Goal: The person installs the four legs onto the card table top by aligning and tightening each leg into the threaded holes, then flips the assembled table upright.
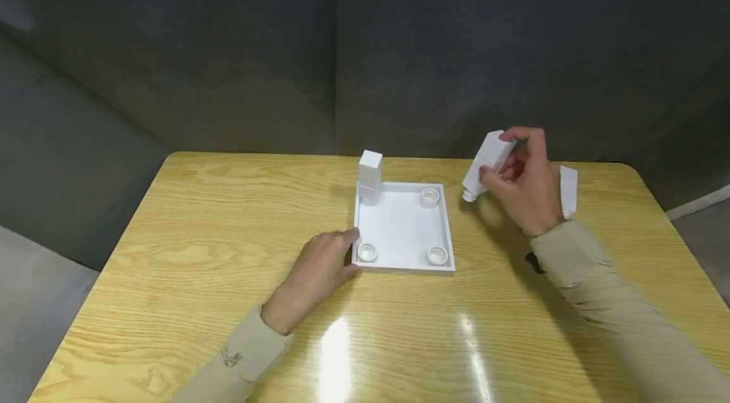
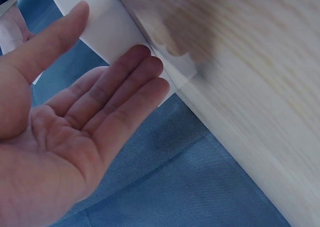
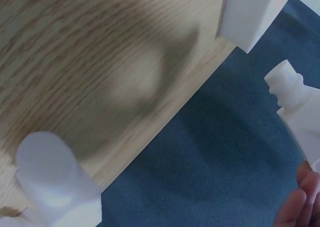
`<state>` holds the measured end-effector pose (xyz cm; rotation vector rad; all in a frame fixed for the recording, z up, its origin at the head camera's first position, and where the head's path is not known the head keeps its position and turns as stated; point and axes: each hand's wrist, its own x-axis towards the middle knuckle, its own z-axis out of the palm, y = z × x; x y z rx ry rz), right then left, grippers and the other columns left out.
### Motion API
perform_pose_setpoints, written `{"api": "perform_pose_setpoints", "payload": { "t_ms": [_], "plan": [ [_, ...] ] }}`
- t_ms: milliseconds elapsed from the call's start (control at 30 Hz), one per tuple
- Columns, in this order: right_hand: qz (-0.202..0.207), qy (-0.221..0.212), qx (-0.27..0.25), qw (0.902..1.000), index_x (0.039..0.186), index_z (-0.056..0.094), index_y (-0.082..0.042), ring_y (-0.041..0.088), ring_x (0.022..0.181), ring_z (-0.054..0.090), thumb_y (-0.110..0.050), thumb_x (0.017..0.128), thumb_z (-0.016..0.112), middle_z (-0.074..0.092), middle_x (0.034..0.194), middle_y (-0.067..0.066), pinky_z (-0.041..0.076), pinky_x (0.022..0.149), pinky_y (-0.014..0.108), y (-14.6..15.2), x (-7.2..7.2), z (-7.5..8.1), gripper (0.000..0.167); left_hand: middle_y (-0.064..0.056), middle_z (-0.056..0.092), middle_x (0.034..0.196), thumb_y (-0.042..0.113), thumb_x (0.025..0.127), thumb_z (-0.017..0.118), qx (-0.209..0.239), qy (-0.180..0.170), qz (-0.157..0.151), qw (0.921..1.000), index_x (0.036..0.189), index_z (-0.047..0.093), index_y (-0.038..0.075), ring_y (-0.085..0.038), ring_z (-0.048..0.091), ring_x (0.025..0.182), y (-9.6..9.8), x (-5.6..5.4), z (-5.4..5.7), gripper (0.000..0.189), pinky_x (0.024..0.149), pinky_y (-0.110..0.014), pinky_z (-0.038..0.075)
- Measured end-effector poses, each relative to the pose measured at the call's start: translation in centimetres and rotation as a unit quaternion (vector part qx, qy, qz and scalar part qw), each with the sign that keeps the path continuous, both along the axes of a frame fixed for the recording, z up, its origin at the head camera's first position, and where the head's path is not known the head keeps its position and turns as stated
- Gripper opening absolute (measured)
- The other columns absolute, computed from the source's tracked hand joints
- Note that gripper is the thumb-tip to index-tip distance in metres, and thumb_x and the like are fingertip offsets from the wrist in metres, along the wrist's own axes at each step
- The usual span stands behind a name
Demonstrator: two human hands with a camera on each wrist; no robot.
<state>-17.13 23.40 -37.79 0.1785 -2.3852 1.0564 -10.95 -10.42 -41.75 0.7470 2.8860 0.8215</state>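
A white square tray-like panel (image 1: 402, 225) lies on the table, with threaded round sockets at three corners. At its far left corner a white square leg (image 1: 371, 168) stands upright. My left hand (image 1: 320, 267) is at the panel's near left corner; its fingers touch the left wall, and in the left wrist view they are extended. To the right of the panel, my right hand (image 1: 527, 184) pinches another white square leg (image 1: 485, 159) between thumb and fingers. This leg is tilted, its threaded end (image 3: 285, 79) pointing down and left above the table.
Another white piece (image 1: 568, 191) lies on the table to the right, partly hidden behind my right hand. The wooden table (image 1: 228, 213) has its far edge just beyond the panel. Dark cloth panels (image 1: 239, 54) rise behind it.
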Motion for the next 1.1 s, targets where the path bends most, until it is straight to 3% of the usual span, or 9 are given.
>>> {"api": "perform_pose_setpoints", "payload": {
  "t_ms": [267, 600, 1100],
  "plan": [
    [0.015, -0.005, -0.022, 0.9996, 0.138, 0.048, -0.002, 0.018, 0.077, 0.053, 0.003, 0.088, 0.079, 0.063, 0.087, 0.016, 0.041, 0.069, 0.018, -1.0, 0.0, 0.2, 0.058, -0.026, 0.077, 0.107, 0.003, 0.079, 0.098, 0.005, 0.001, 0.000, 1.0000, 0.121, 0.071, -0.011, -0.040, 0.075, 0.097, -0.1, 0.1, 0.0, 0.052, 0.085, -0.052, 0.061],
    [0.037, 0.040, -0.051, 0.9972, 0.133, 0.044, 0.006, 0.017, 0.078, 0.054, 0.008, 0.086, 0.078, 0.065, 0.089, 0.016, 0.043, 0.071, 0.020, -2.6, -0.1, 0.0, 0.058, -0.028, 0.076, 0.113, 0.003, 0.078, 0.098, -0.002, 0.001, 0.003, 1.0000, 0.126, 0.070, -0.012, -0.042, 0.075, 0.103, -0.3, 0.3, 0.2, 0.058, 0.091, -0.054, 0.060],
    [0.057, 0.060, -0.028, 0.9962, 0.130, 0.042, 0.009, 0.018, 0.079, 0.053, 0.007, 0.086, 0.079, 0.066, 0.093, 0.023, 0.043, 0.072, 0.019, -3.8, -0.4, -0.4, 0.057, -0.026, 0.077, 0.112, 0.004, 0.079, 0.098, 0.007, 0.001, 0.001, 1.0000, 0.126, 0.071, -0.011, -0.040, 0.075, 0.101, -0.5, 0.3, 0.1, 0.057, 0.089, -0.053, 0.060]
  ]
}}
